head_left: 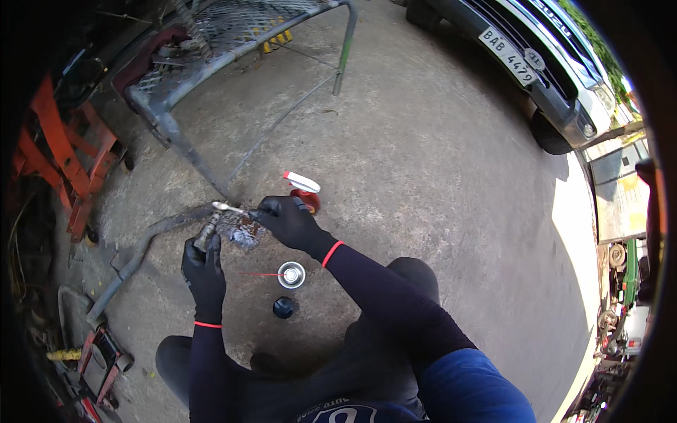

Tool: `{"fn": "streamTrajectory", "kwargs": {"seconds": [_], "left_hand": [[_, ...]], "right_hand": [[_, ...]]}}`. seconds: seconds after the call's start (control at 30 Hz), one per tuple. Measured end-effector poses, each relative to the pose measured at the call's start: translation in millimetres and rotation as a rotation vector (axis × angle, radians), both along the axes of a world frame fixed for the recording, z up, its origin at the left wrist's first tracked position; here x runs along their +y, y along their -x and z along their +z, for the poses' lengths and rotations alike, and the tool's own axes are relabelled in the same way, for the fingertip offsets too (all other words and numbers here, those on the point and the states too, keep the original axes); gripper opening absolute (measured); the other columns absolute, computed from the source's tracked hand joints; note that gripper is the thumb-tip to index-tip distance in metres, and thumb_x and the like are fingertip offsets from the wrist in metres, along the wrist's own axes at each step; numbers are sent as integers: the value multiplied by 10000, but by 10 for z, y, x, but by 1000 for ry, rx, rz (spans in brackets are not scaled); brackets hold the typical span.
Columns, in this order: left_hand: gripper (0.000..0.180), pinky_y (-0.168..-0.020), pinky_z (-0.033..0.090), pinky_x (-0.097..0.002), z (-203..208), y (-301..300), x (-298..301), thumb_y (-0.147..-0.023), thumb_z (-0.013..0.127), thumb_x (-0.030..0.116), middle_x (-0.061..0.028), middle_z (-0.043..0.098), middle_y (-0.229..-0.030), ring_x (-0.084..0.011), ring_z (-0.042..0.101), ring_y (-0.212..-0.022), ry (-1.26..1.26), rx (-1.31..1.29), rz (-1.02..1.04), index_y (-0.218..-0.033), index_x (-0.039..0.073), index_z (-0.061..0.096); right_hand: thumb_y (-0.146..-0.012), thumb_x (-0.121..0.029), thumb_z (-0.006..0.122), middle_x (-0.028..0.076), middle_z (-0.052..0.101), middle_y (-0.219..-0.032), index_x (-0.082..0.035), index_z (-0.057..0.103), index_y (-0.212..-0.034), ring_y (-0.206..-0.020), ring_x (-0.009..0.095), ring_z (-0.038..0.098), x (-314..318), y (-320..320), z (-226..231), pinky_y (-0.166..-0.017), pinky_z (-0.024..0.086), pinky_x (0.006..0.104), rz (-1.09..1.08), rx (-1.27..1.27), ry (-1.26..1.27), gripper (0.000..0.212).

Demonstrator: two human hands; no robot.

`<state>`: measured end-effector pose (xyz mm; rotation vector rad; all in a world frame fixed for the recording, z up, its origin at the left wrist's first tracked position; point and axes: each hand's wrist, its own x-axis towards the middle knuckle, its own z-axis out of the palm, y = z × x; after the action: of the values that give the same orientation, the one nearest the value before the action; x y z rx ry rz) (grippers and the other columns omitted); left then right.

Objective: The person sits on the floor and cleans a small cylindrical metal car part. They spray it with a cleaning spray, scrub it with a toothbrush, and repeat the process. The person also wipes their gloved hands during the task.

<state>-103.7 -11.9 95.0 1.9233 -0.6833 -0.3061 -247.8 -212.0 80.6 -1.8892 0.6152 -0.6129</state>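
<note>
My left hand [204, 271], in a black glove, is closed around a small dull metal cylindrical part [206, 234] that tilts up and to the right. My right hand [288, 220], also gloved in black, pinches a slim white toothbrush [229, 208]; its head is at the upper end of the metal part. Just below the brush, a crumpled grey-blue rag [243, 233] with brown stains lies on the concrete. Beyond my right hand is a red spray bottle [303, 192] with a white trigger head, partly hidden. Nearer me stand an aerosol can [291, 275] with a thin red straw and a round black cap [283, 307].
A grey metal-mesh bench [233, 53] stands at the far left. A bent grey pipe [151, 233] runs along the floor beside my left hand. Orange lifting equipment [70, 155] and a red floor jack [95, 366] are at left. A parked vehicle [536, 63] fills the upper right.
</note>
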Motion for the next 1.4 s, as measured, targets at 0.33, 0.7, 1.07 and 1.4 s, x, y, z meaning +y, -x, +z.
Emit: {"fn": "streamTrajectory", "kwargs": {"seconds": [0.33, 0.7, 1.07, 1.4], "left_hand": [[259, -496, 320, -244, 133, -2, -14, -1053, 665, 373, 105, 409, -663, -24, 349, -539, 257, 613, 29, -1071, 116, 655], [362, -491, 258, -268, 250, -238, 152, -1028, 591, 520, 92, 292, -650, -76, 272, -520, 400, 1290, 55, -834, 233, 489], [482, -453, 269, -289, 143, -363, 247, -988, 565, 574, 75, 309, -611, -91, 306, -479, 379, 1499, -250, -743, 169, 475], [469, -452, 262, -291, 103, -387, 254, -989, 568, 564, 74, 314, -607, -94, 296, -477, 439, 1577, -305, -746, 172, 482]], "right_hand": [[-996, -209, 748, 40, 658, -747, 6, 731, -955, -684, 95, 571, 168, -87, -30, -627, 442, 308, 29, 119, -260, 219], [-1008, -187, 722, 32, 664, -762, 3, 723, -973, -686, 98, 586, -68, -27, -77, -637, 463, 288, -69, 19, -24, 193], [-1042, -291, 695, -41, 595, -677, -80, 727, -933, -552, 27, 490, -23, -21, 97, -501, 351, 225, 194, 73, -675, 240], [-1036, -287, 703, -46, 582, -665, -66, 725, -918, -553, 26, 473, -2, -47, 99, -512, 354, 234, 185, 38, -565, 252]]}}
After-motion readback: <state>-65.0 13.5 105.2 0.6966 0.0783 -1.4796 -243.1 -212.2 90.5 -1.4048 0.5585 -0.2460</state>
